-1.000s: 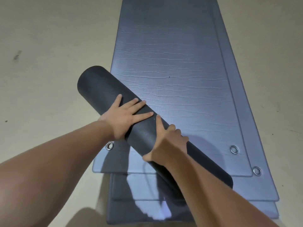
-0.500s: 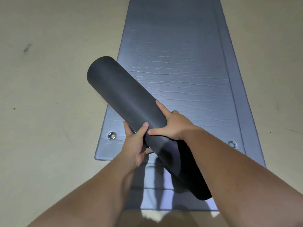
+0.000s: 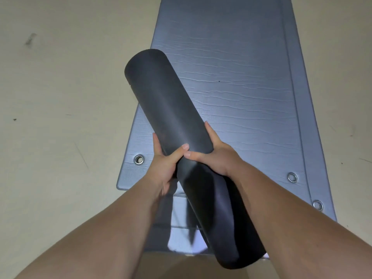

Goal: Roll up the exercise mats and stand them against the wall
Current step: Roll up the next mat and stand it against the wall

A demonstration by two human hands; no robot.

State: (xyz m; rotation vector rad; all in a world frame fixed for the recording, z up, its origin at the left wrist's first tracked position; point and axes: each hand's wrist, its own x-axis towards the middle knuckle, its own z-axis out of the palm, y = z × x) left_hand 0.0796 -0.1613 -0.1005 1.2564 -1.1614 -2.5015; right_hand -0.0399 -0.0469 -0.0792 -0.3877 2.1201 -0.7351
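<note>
A dark grey rolled-up mat (image 3: pixel 171 109) is lifted off the floor and slants from upper left to lower right. My left hand (image 3: pixel 165 168) wraps its left side near the middle, thumb on top. My right hand (image 3: pixel 213 156) clasps it from the right, thumb across the roll, touching the left thumb. Beneath lie flat blue-grey mats (image 3: pixel 241 87), stacked and stretching away from me, with metal eyelets (image 3: pixel 139 159) at the near corners.
Beige floor (image 3: pixel 60 117) lies on both sides of the stacked mats, with a few dark scuffs at the left. A second layer's edge (image 3: pixel 302 117) shows along the right side, with its own eyelet (image 3: pixel 317 205). No wall is in view.
Both hands shifted from pressing on top of the roll to gripping around it. The roll has come up off the flat mats and swung more end-on toward me.
</note>
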